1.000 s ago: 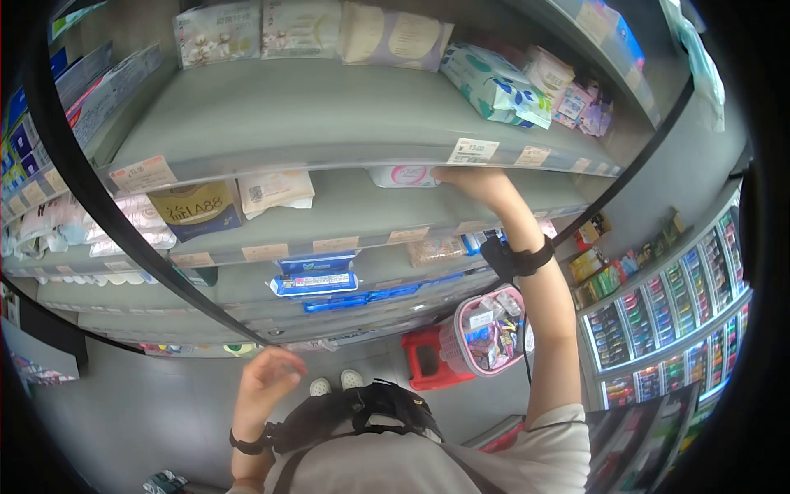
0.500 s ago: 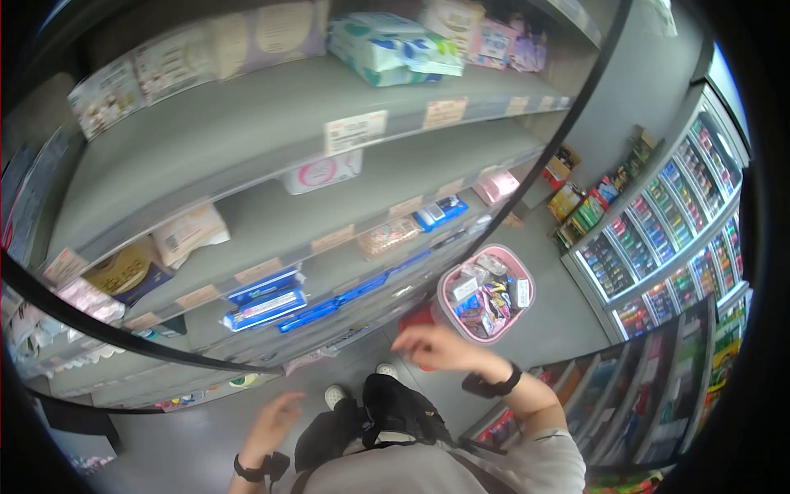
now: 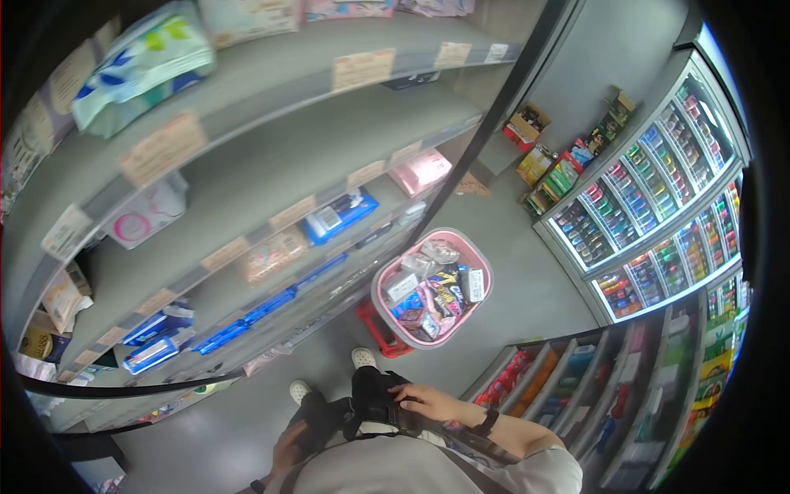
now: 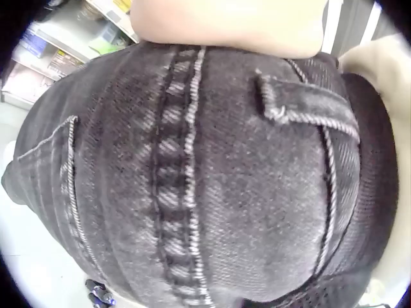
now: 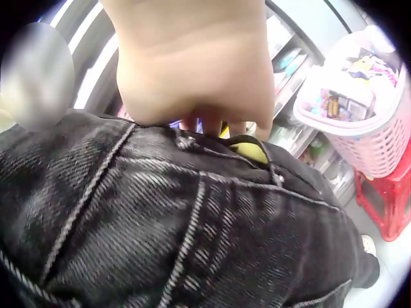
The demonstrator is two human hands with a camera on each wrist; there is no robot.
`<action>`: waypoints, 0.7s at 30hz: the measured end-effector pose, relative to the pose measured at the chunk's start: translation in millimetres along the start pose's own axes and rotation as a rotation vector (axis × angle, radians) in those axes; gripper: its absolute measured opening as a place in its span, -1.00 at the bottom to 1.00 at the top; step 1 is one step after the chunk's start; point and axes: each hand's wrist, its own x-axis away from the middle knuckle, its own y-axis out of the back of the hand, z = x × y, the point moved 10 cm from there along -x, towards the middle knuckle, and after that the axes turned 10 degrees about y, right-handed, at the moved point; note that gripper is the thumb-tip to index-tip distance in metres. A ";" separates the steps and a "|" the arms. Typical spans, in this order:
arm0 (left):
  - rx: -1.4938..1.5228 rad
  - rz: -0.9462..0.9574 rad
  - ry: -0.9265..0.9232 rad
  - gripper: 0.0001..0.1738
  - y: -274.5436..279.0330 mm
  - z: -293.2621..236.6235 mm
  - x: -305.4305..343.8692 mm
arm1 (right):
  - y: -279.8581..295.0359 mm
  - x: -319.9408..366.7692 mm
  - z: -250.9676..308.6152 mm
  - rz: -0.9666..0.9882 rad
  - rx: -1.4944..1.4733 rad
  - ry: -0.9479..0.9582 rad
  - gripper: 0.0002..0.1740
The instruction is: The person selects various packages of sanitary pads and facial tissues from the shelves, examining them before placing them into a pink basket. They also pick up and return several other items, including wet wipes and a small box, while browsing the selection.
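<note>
My right hand (image 3: 428, 403) is at the front of the black jeans (image 5: 225, 231), its fingers loosely bent. In the right wrist view its fingertips are partly hidden past the waistband, and a small yellow-green thing (image 5: 249, 152) shows beside them. Low at the other hip hangs my left hand (image 3: 288, 449), blurred, with nothing seen in it. The left wrist view has only part of that hand (image 4: 228, 25) against the jeans. A white pack with a pink oval (image 3: 144, 214) stands on the shelf at left, away from both hands.
A pink basket (image 5: 379, 151) full of packaged goods sits on a red stool (image 5: 385, 199) ahead of me. Shelves (image 3: 296, 140) with wipes and packs run along the left. A drinks fridge (image 3: 650, 230) stands at right, with snack racks (image 3: 592, 395) nearer.
My right hand has left the pack with the pink oval and come down to the jeans. My left hand has lowered to the hip. The head view has turned right.
</note>
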 end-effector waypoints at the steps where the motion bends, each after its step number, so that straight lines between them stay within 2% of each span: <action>1: 0.060 -0.021 -0.011 -0.39 -7.4 -5.6 -6.5 | 17.7 6.8 -5.5 -0.038 -0.011 -0.033 -0.79; 5: 0.074 -0.032 0.055 -0.33 -45.0 -8.1 -27.0 | 72.4 19.4 -27.9 -0.023 -0.072 -0.066 -0.79; 7: 0.081 -0.050 0.064 -0.33 -58.7 -10.8 -29.6 | 111.5 20.2 -51.1 -0.101 0.106 -0.129 -0.70; 8: 0.088 -0.064 0.062 -0.33 -65.3 -14.3 -31.1 | 120.3 18.0 -64.8 -0.090 0.102 -0.128 -0.70; 10: 0.079 -0.087 0.084 -0.33 -75.5 -24.8 -32.8 | 166.5 17.0 -96.8 -0.303 0.472 -0.242 -0.46; 11: 0.068 -0.099 0.100 -0.34 -79.8 -29.0 -32.6 | 172.3 8.9 -107.9 -0.290 0.468 -0.235 -0.46; 13: 0.076 -0.124 0.107 -0.34 -86.5 -34.0 -30.5 | 185.0 -8.2 -122.1 -0.305 0.603 -0.236 -0.24; 14: 0.084 -0.136 0.109 -0.34 -89.0 -35.8 -28.5 | 185.0 -17.2 -125.2 -0.304 0.629 -0.248 -0.20; 15: 0.084 -0.148 0.114 -0.34 -90.4 -34.3 -27.3 | 180.3 -25.1 -133.8 -0.293 0.625 -0.241 -0.20; 18: 0.024 -0.198 0.118 -0.35 -90.4 -33.6 -23.0 | 181.7 -37.1 -166.7 -0.423 0.558 -0.284 -0.21; 21: 0.038 -0.229 0.056 -0.46 -81.8 -56.4 -33.2 | 192.8 -38.8 -164.3 -0.513 0.507 -0.281 -0.23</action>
